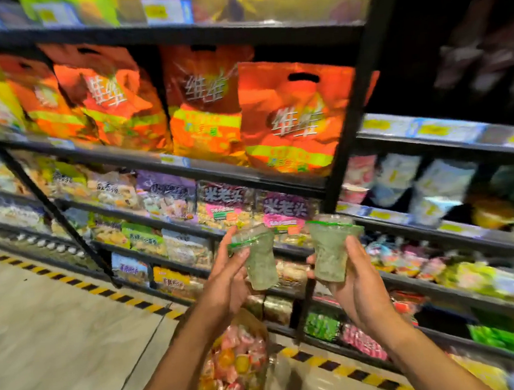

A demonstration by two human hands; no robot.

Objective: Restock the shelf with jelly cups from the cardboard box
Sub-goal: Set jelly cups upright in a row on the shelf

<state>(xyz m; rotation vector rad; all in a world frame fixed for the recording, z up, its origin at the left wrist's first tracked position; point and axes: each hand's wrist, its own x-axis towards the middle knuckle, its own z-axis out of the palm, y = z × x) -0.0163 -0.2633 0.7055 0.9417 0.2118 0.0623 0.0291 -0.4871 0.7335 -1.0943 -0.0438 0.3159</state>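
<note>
Gripping a green jelly cup [259, 256] near its lid, the left hand [226, 280] holds it tilted at lower centre of the frame. The right hand [362, 291] wraps its fingers round a second jelly cup [332, 252] just beside it. The cardboard box [248, 318] sits at bottom centre. One-handed holds on slick cups could slip, or the cups could knock packets off the crowded shelf [248, 180].

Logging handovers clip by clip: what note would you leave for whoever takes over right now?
Left hand holds one green jelly cup; right hand holds a second cup, both raised before the shelves.
The box, with more cups inside, sits on the floor below.
Neither held cup is shelved yet: place both, then fetch more.
</note>
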